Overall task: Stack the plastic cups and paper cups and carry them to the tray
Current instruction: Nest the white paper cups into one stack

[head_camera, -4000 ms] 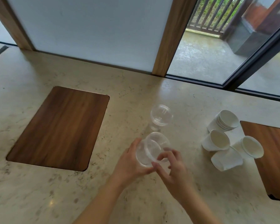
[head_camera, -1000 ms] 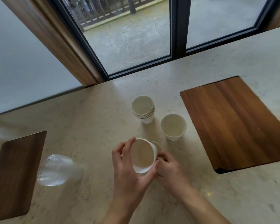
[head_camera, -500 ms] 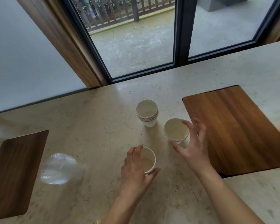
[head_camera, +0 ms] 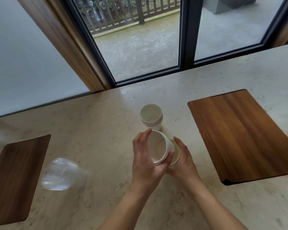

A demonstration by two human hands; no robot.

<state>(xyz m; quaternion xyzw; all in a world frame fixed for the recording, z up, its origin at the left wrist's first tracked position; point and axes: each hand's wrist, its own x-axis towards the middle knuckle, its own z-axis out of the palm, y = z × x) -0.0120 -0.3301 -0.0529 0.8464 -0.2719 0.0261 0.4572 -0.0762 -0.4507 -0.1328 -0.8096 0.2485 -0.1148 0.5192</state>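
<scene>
The left hand (head_camera: 145,156) is closed around a white paper cup (head_camera: 158,147), tilted, with its bottom going into a second paper cup (head_camera: 176,155) that the right hand (head_camera: 183,161) grips. Both are held just above the tabletop (head_camera: 106,127). A stack of paper cups (head_camera: 151,116) stands close behind them. The clear plastic cups (head_camera: 61,174) lie on their side at the left, beside a wooden tray (head_camera: 12,176). Another wooden tray (head_camera: 239,135) is at the right.
</scene>
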